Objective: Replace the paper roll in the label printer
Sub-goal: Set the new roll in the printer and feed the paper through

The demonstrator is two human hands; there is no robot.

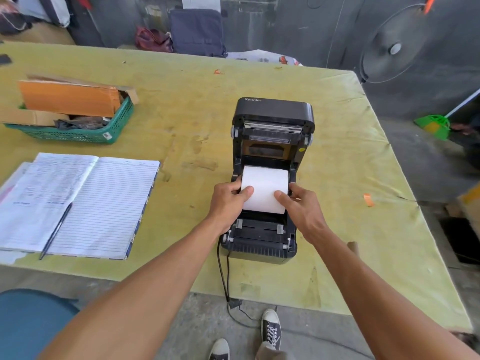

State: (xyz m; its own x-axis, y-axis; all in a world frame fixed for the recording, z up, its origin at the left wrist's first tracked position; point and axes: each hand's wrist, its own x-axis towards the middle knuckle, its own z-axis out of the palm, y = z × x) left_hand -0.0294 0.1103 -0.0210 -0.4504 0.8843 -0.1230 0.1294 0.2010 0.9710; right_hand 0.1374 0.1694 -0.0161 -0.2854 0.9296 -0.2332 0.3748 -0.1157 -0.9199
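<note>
Hands grip a white paper roll (pixel 264 189) inside the open label printer (pixel 270 178) — left hand (pixel 228 201) and right hand (pixel 301 209) clasping opposite ends.

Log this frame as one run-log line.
step: seating roll | left hand + right hand: grip white paper roll ends | black label printer: lid open

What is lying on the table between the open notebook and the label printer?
Nothing: in the head view, only bare, stained table separates the notebook from the printer.
</note>
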